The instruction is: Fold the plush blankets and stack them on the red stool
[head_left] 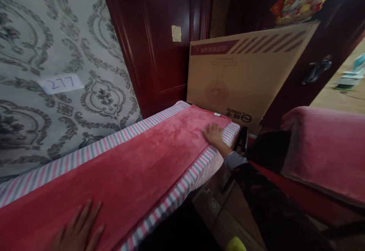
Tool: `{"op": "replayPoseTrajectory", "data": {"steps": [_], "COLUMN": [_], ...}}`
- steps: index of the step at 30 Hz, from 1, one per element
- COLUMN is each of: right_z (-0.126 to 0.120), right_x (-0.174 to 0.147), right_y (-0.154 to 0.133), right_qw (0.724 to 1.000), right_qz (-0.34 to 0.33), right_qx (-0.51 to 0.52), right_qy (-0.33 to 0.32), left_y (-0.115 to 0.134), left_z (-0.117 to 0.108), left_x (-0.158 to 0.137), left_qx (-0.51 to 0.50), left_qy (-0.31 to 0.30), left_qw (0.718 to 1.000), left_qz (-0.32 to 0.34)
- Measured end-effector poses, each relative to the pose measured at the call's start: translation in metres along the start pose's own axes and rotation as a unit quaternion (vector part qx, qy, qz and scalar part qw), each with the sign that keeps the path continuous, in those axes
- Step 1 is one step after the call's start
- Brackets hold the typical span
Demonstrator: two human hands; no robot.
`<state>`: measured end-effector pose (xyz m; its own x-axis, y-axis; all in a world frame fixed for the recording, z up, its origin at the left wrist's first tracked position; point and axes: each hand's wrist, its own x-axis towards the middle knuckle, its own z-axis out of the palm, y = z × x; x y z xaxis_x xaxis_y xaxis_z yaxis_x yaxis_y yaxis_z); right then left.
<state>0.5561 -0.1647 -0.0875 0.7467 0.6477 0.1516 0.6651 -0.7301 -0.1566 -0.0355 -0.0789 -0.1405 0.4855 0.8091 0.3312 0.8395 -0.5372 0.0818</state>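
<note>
Both left hand (pixel 80 228) and right hand (pixel 213 134) lie open on the red cloth (pixel 128 163), right one near the far-right corner of the counter (pixel 196 171); cloth runs lengthwise, wide-set contact probably holds it flat.

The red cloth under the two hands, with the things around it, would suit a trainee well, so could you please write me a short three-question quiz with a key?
1. Which is nearer the cardboard box: the left hand or the right hand?
2. Multiple choice: what pattern does the cover beneath the red cloth have?
A) Polka dots
B) Stripes
C) Checks
3. Fill in the gap: the paper on the patterned wall bears the handwritten number ___.

Key:
1. The right hand
2. B
3. 277
</note>
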Motion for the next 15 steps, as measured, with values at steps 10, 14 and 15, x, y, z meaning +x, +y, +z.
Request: {"op": "replayPoseTrajectory", "data": {"steps": [10, 14, 15], "right_z": [0.005, -0.007, -0.008], "right_x": [-0.049, -0.067, -0.075], "right_y": [-0.024, -0.044, -0.052], "right_qw": [0.994, 0.988, 0.983], "right_qz": [-0.105, -0.148, -0.178], "right_qx": [-0.023, -0.002, 0.009], "right_qy": [-0.030, -0.047, -0.054], "left_y": [0.024, 0.030, 0.035], "left_z": [-0.032, -0.037, -0.039], "left_x": [0.005, 0.012, 0.015], "left_qx": [0.012, 0.000, -0.003], "left_qy": [-0.060, -0.069, -0.067], "left_qw": [0.998, 0.997, 0.997], "left_qz": [-0.006, -0.020, -0.022]}}
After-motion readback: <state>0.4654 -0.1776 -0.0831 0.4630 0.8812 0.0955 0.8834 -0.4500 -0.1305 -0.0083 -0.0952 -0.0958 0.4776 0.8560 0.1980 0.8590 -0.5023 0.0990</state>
